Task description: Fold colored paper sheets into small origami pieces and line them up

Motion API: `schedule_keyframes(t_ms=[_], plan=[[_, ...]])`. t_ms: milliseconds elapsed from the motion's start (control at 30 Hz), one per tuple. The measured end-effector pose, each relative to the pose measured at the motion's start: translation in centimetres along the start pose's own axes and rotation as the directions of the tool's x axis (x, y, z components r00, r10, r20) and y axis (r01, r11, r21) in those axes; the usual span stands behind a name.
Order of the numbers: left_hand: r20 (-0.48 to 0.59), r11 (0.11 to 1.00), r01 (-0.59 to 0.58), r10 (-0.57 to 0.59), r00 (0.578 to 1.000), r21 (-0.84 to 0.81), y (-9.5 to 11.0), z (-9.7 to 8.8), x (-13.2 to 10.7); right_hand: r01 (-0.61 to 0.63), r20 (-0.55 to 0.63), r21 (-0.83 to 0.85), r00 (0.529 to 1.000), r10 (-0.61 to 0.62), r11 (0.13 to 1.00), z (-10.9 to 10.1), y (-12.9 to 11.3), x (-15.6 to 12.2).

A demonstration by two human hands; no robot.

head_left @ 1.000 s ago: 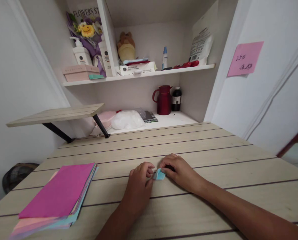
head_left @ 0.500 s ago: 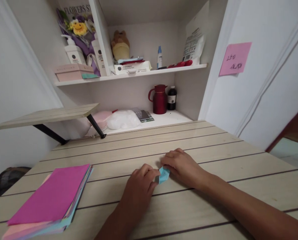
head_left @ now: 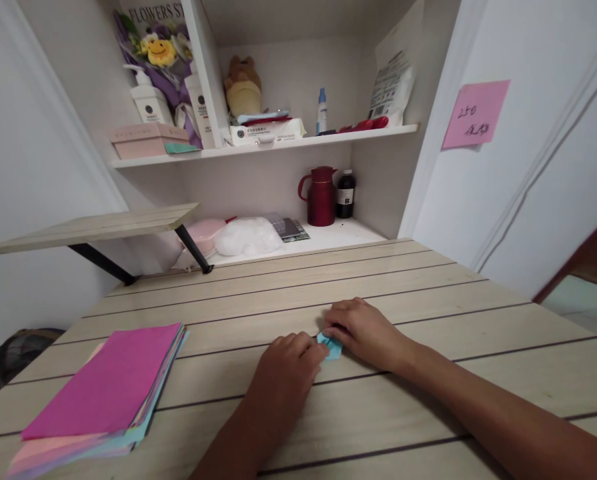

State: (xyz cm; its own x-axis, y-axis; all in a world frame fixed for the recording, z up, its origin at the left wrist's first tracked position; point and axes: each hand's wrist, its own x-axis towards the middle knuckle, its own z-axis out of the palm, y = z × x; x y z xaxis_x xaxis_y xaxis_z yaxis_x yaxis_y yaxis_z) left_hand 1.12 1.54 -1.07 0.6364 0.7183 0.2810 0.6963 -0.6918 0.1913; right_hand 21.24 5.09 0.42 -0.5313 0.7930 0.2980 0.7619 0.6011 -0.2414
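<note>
A single view is taken from head height, faced forward and down; the left hand [head_left: 284,373] and right hand [head_left: 365,331] are seen close below, the shelves [head_left: 278,143] well beyond them.

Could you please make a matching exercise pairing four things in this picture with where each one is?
Things:
1. small folded light-blue paper
2. stack of coloured paper sheets with a magenta top
3. dark red jug with a handle
4. pink sticky note

Places:
A. stuck on the white wall
B. on the lower shelf beside a dark bottle
C. pinched between the left hand and the right hand
D. on the wooden slatted table, left part

Pairs: 1-C; 2-D; 3-B; 4-A
</note>
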Motion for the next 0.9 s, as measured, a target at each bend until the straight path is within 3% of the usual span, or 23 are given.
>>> schedule_keyframes(t_ms=[233,333,433,533,600,767,900], plan=[[0.004,0.999,0.012,-0.012,1.0,0.036,0.2,0.1,0.0,-0.017,0.005,0.033,1.0,0.017,0.999,0.2,0.0,0.2],[-0.014,0.998,0.055,-0.055,0.998,-0.003,0.0,0.0,0.0,-0.042,0.008,0.216,0.999,0.041,0.975,-0.3,0.0,0.0],[-0.052,0.99,0.118,-0.123,0.991,-0.081,-0.3,0.0,-0.1,-0.074,0.039,0.532,0.997,0.064,0.844,-1.4,0.5,-0.6],[-0.073,0.978,0.163,-0.174,0.982,-0.131,-0.5,-0.1,-0.1,-0.123,0.178,0.663,0.984,0.004,0.739,-2.3,1.4,-1.3],[-0.078,0.975,0.174,-0.186,0.979,-0.141,-0.5,-0.2,-0.2,-0.098,0.212,0.66,0.976,-0.059,0.745,-2.4,1.8,-1.4],[-0.073,0.969,0.184,-0.198,0.978,-0.165,-0.5,-0.1,-0.2,0.055,0.085,0.469,0.991,-0.108,0.882,-1.4,1.9,-0.9],[-0.063,0.959,0.183,-0.2,0.978,-0.215,-0.9,-0.1,-0.4,0.115,0.051,0.416,0.987,-0.149,0.902,-0.8,1.9,-0.6]])
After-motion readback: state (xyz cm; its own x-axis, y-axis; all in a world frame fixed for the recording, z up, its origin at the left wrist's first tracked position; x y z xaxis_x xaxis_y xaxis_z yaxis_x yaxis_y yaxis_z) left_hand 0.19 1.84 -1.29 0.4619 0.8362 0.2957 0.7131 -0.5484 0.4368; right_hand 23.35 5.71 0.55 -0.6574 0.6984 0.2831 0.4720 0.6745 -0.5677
